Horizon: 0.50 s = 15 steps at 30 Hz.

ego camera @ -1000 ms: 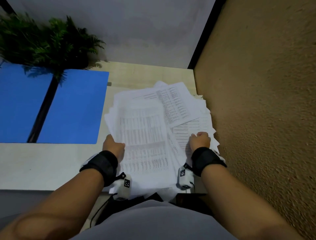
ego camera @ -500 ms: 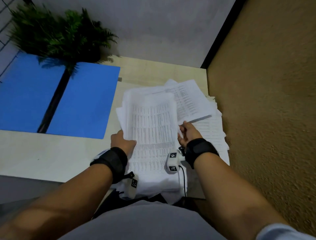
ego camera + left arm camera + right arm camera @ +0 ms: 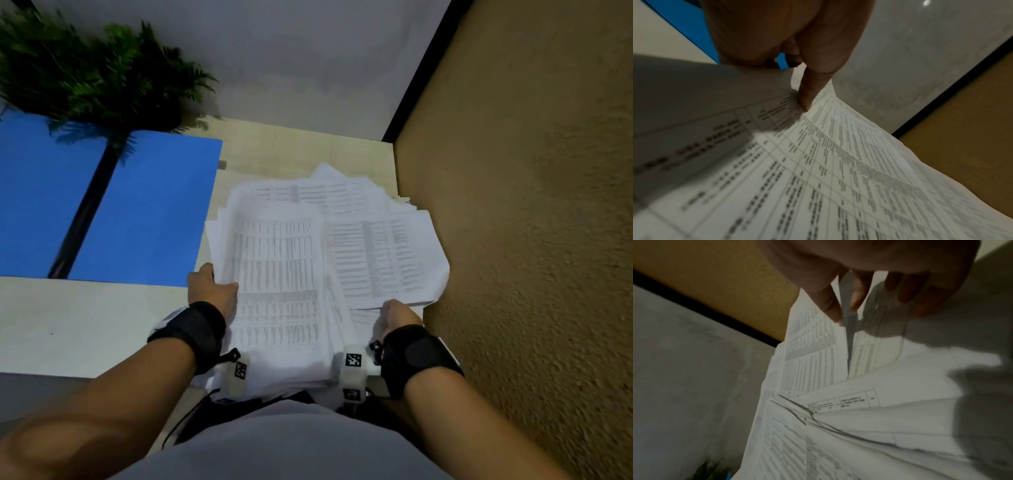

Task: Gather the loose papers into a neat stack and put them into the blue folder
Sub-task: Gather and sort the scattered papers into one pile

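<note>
The tabletop (image 3: 85,325) carries everything: the open blue folder (image 3: 147,212) lies flat along its far-left part, under the fern (image 3: 85,75), and the loose papers (image 3: 308,267) sit at the right side, their near ends hanging over the near edge toward my lap.

What has changed in the last second is mostly on the right. Half a second ago my right hand (image 3: 399,315) was in toward the middle of the pile, beside the top sheet; now it is back out at the near-right corner of the pile, pinching a raised sheaf of sheets (image 3: 383,253) between thumb and fingers (image 3: 856,293). That sheaf now lies nearly square with the rest where a second ago a sheet lay skewed across the top. My left hand (image 3: 212,291) has stayed on the left edge of the pile, thumb (image 3: 807,95) on the printed top sheet and fingers curled beneath.

I take it the gathering is under way but not done: the far edges are ragged and fanned, and nothing is in the folder yet.

The pile sits between my two hands, which are apart, one clamped on each side. The folder is just beside the pile's left edge, close to my left hand, across the pile from my right.
</note>
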Motion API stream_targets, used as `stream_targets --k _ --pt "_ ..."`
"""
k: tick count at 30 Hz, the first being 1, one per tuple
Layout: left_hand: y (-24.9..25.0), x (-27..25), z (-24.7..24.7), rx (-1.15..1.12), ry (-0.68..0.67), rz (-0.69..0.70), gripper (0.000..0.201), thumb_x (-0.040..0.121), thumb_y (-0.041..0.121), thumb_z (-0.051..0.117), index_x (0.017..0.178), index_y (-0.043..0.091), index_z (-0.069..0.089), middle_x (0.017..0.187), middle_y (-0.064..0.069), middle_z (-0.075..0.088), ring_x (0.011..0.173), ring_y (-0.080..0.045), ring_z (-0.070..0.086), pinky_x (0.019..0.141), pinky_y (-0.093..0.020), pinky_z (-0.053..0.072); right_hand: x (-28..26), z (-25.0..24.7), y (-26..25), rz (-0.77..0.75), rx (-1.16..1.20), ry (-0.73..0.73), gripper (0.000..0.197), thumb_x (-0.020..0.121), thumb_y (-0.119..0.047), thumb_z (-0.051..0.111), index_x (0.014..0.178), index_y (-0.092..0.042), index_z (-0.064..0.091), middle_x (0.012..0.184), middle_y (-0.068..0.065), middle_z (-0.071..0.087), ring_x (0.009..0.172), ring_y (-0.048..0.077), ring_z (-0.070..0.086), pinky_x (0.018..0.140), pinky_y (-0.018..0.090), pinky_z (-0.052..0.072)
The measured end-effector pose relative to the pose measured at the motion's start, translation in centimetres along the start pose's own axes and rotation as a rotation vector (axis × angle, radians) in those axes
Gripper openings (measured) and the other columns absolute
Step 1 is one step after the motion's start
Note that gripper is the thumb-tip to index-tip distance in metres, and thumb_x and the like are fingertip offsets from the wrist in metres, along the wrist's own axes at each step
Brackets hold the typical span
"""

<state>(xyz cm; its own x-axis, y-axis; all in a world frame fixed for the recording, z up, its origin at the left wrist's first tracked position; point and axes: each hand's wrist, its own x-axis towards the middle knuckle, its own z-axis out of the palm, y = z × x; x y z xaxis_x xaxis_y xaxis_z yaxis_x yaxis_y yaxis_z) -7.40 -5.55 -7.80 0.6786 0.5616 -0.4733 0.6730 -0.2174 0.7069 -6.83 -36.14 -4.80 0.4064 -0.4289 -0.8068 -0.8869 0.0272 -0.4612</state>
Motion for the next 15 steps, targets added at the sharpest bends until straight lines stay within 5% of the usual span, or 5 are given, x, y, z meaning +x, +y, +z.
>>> stream_targets --k 4,6,9,13,15 --pt "0.2 -1.1 0.5 -0.004 -0.014 0.047 0.025 0.082 0.012 0.066 0.102 0.005 0.052 0.105 -0.013 0.055 0.09 -0.032 0.06 0.085 -0.041 0.053 -0.1 -0.5 0.2 0.054 0.021 -0.068 0.04 0.095 -0.053 0.043 0.067 -0.024 0.039 0.146 0.021 0.045 0.134 0.038 0.044 0.107 0.048 0.039" --pt "-0.4 -1.3 1.0 -0.101 -0.086 -0.006 0.033 0.073 0.017 0.073 0.097 0.019 0.05 0.104 -0.008 0.064 0.093 -0.032 0.065 0.085 -0.046 0.057 0.5 -0.4 1.0 0.071 0.1 -0.038 0.043 0.091 -0.059 0.045 0.073 -0.021 0.045 0.146 0.02 0.045 0.133 0.038 0.045 0.107 0.047 0.04" --pt "-0.5 -1.7 1.4 -0.15 -0.095 -0.036 0.039 0.074 0.004 0.074 0.098 0.016 0.045 0.103 -0.014 0.063 0.093 -0.036 0.065 0.078 -0.053 0.059 1.6 0.6 1.9 0.006 0.275 0.21 0.064 0.069 -0.049 0.077 0.117 -0.016 0.05 0.128 0.01 0.057 0.109 0.035 0.06 0.094 0.048 0.05" --pt "-0.8 -1.1 1.3 -0.223 -0.077 -0.038 0.036 0.077 -0.004 0.066 0.099 0.019 0.051 0.106 -0.011 0.064 0.097 -0.035 0.064 0.084 -0.052 0.057 1.7 1.4 1.4 -0.175 0.399 0.281 0.064 0.061 -0.037 0.087 0.118 -0.025 0.06 0.115 0.003 0.064 0.093 0.03 0.066 0.078 0.04 0.056" --pt "-1.3 -0.7 1.1 -0.269 -0.126 -0.07 0.035 0.079 -0.008 0.062 0.094 0.023 0.059 0.106 -0.01 0.068 0.098 -0.035 0.066 0.087 -0.053 0.056 3.9 1.6 1.7 -0.244 0.439 0.286 0.063 0.056 -0.042 0.087 0.114 -0.028 0.064 0.109 0.001 0.068 0.093 0.027 0.068 0.08 0.048 0.058"
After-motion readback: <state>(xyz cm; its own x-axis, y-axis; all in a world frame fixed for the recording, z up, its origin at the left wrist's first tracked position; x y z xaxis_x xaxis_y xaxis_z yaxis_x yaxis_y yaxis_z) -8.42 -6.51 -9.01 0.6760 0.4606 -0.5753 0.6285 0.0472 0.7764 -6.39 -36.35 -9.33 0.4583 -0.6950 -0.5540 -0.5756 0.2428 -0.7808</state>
